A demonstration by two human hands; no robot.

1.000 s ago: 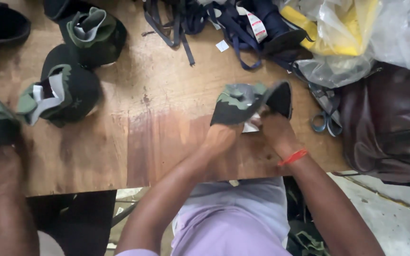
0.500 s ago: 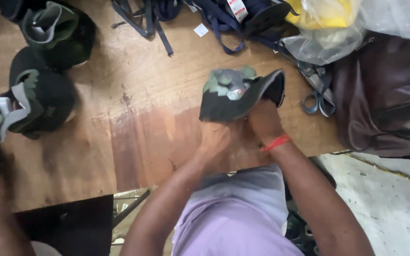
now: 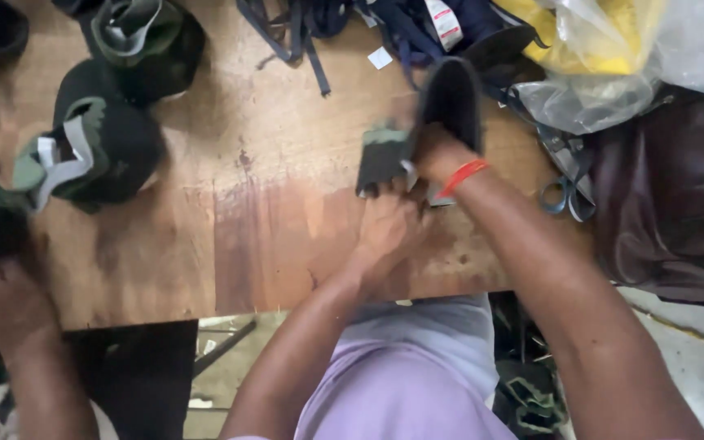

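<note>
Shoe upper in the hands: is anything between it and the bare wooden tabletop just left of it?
Nothing visible. Both the left hand and right hand grip the shoe upper, and the wooden tabletop beside it shows only bare wood.

One cam only, head-mounted, looking almost straight down from above the person's own chest. Bottom edge of frame = near side: lilac shirt (image 3: 417, 383) and both forearms run up from there; top edge = far side of the wooden bench (image 3: 279, 236). Close range, bench fills most of the frame w/ its front edge crossing low. Left hand (image 3: 389, 232) and right hand (image 3: 442, 159) sit just right of centre, blurred. A co-worker's hand (image 3: 2, 297) enters at bottom-left corner. Floor shows below the bench edge. No 2nd view, so no overlap.
</note>
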